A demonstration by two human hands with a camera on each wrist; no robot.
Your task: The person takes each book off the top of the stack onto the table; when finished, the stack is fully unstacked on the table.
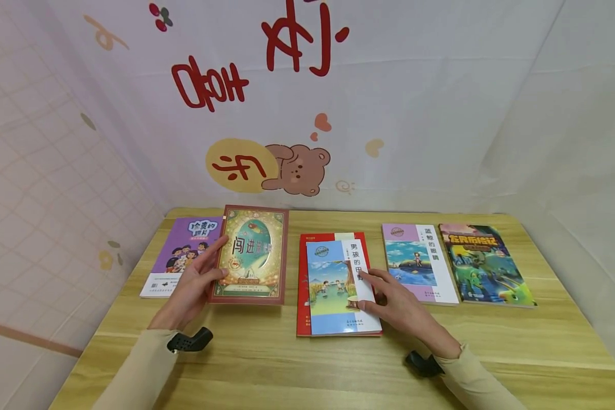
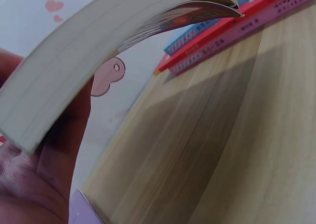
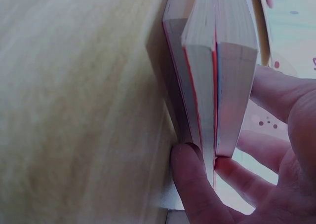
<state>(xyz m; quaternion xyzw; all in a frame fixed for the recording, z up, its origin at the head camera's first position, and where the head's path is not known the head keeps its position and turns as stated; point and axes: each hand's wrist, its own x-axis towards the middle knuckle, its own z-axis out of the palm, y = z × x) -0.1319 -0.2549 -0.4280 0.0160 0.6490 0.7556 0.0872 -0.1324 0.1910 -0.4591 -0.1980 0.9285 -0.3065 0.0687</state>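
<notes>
Gripping the green-and-gold book [image 1: 251,254] by its left edge, my left hand [image 1: 192,287] holds it lifted at a tilt above the wooden worktop [image 1: 266,364], its left part over the purple book [image 1: 181,256] that lies flat at the far left, as the head view shows. My right hand [image 1: 397,304] rests at the right edge of the blue-covered book [image 1: 340,287], which sits on top of a red book [image 1: 301,296] in the middle of the worktop; the fingers [image 1: 369,277] curl against that edge. To the right lie a white-and-pink book [image 1: 420,262] and, touching it, a dark book with dinosaurs [image 1: 484,265]. Behind the worktop hangs a pale backdrop with a cartoon bear [image 1: 299,168]. From the left wrist, the raised book's page block [image 2: 98,51] arches overhead, my thumb [image 2: 64,150] pressed against it from below, with the spines of the stacked books [image 2: 222,34] lying farther along the worktop [image 2: 222,150]. From the right wrist, the stacked books' page edges [image 3: 217,81] stand close to the lens, my thumb [image 3: 192,184] against the lower edge on the worktop side and the fingers [image 3: 276,93] wrapped round the other side, so the stack is pinched between them; the worktop [image 3: 74,110] fills the left of this view.
</notes>
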